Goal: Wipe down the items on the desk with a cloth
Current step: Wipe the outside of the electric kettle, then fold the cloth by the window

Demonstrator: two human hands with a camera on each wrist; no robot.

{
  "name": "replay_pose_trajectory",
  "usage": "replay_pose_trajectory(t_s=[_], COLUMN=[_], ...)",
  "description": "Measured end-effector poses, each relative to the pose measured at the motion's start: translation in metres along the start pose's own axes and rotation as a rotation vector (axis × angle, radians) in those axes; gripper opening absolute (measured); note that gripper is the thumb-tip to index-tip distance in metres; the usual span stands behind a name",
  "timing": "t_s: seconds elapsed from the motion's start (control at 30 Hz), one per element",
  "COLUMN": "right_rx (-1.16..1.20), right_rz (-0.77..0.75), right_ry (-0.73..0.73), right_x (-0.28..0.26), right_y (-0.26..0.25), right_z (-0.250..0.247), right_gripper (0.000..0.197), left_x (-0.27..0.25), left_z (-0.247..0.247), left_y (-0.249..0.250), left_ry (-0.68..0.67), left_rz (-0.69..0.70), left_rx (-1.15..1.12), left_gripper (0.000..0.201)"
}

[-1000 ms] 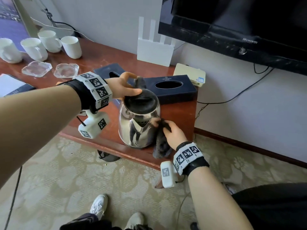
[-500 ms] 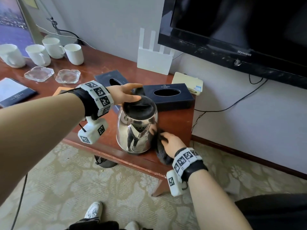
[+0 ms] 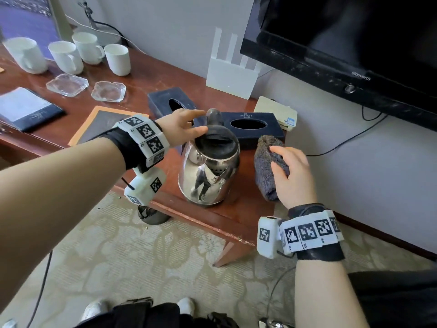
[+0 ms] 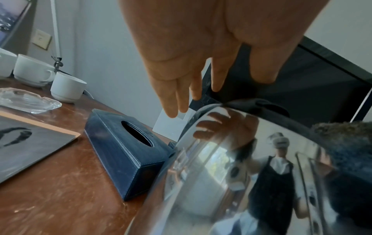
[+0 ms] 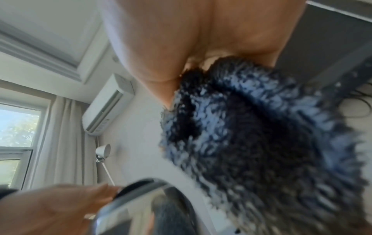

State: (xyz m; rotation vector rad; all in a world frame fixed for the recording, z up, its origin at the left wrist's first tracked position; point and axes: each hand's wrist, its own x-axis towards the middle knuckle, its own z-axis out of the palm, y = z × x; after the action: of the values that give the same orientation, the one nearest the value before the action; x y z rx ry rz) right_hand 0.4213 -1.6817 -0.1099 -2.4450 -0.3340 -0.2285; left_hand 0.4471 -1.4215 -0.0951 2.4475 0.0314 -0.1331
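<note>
A shiny steel kettle (image 3: 208, 171) with a black lid (image 3: 216, 143) stands near the front right corner of the wooden desk (image 3: 146, 74). My left hand (image 3: 189, 125) reaches over it with straight fingers, the thumb resting at the lid's rim; the left wrist view shows the fingers (image 4: 181, 95) spread above the kettle (image 4: 231, 174). My right hand (image 3: 290, 174) grips a bunched dark grey cloth (image 3: 267, 162), held in the air just right of the kettle, apart from it. In the right wrist view the cloth (image 5: 251, 135) fills the frame under my palm (image 5: 201, 39).
Two dark blue tissue boxes (image 3: 250, 126) (image 3: 170, 102) lie right behind the kettle. A white router (image 3: 231, 76) and a small beige box (image 3: 276, 110) sit by the wall under the TV (image 3: 343, 43). Several white mugs (image 3: 66, 55), two glass ashtrays (image 3: 67, 84) and a folder (image 3: 26, 110) are further left.
My right hand has pulled the cloth off the kettle's lower side, up and to the right. My left hand stays at the lid.
</note>
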Motion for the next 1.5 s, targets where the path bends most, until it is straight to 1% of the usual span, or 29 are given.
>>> replay_pose_trajectory(t_s=[0.1,0.17,0.23,0.3,0.37,0.4,0.5,0.6,0.67,0.73,0.83,0.9,0.97,1.1,1.17,1.3,1.37,1.5], right_rx=[-0.044,-0.052,-0.028,0.024,0.083,0.107,0.152,0.194,0.241,0.278,0.324,0.334,0.325,0.310,0.327,0.341,0.354,0.376], right_rz=[-0.110,-0.164,-0.212,-0.256,-0.284,-0.296,-0.387,-0.529,-0.615,-0.684,-0.681,-0.697,-0.742,-0.824,-0.855,-0.894,-0.902,-1.004], right_ry=[0.081,0.092,0.049,-0.028,-0.121,-0.169,-0.298,-0.395,-0.446,-0.458,-0.514,-0.563,-0.619,-0.797,-0.866,-0.920,-0.960,-0.990], right_x=[-0.011,-0.023,-0.036,-0.048,-0.059,-0.065,-0.081,-0.096,-0.107,-0.116,-0.129,-0.136,-0.140,-0.134,-0.125,-0.092,-0.068,-0.018], right_y=[-0.028,-0.054,-0.086,-0.125,-0.167,-0.189,-0.256,-0.318,-0.357,-0.394,-0.443,-0.472,-0.498,-0.539,-0.559,-0.609,-0.643,-0.720], right_z=[-0.010,-0.013,-0.011,0.001,0.022,0.036,0.088,0.141,0.175,0.208,0.252,0.280,0.306,0.358,0.386,0.440,0.465,0.503], right_gripper=[0.032,0.032,0.034,0.038,0.041,0.041,0.034,0.029,0.028,0.031,0.044,0.049,0.046,0.045,0.043,0.012,0.010,0.014], left_x=[-0.017,-0.036,-0.061,-0.092,-0.127,-0.145,-0.201,-0.258,-0.296,-0.332,-0.382,-0.410,-0.432,-0.455,-0.457,-0.443,-0.431,-0.415], left_z=[-0.009,-0.021,-0.036,-0.055,-0.075,-0.085,-0.115,-0.143,-0.161,-0.178,-0.197,-0.205,-0.212,-0.233,-0.249,-0.298,-0.330,-0.399], left_y=[-0.016,-0.026,-0.039,-0.055,-0.076,-0.088,-0.132,-0.181,-0.214,-0.245,-0.290,-0.316,-0.338,-0.380,-0.400,-0.438,-0.459,-0.501], left_ry=[-0.004,0.019,0.047,0.050,0.029,0.016,0.012,0.072,0.166,0.298,0.482,0.570,0.650,0.801,0.845,0.875,0.890,0.944], left_rz=[0.067,0.128,0.224,0.317,0.367,0.365,0.278,0.156,0.050,-0.048,-0.231,-0.330,-0.393,-0.495,-0.535,-0.598,-0.629,-0.688], left_rx=[0.019,-0.025,-0.091,-0.122,-0.156,-0.181,-0.220,-0.132,-0.077,-0.074,-0.122,-0.168,-0.232,-0.277,-0.293,-0.192,-0.123,-0.054], left_gripper=[0.058,0.063,0.069,0.077,0.083,0.083,0.079,0.066,0.053,0.038,0.016,0.010,0.010,0.012,0.015,0.018,0.017,0.019])
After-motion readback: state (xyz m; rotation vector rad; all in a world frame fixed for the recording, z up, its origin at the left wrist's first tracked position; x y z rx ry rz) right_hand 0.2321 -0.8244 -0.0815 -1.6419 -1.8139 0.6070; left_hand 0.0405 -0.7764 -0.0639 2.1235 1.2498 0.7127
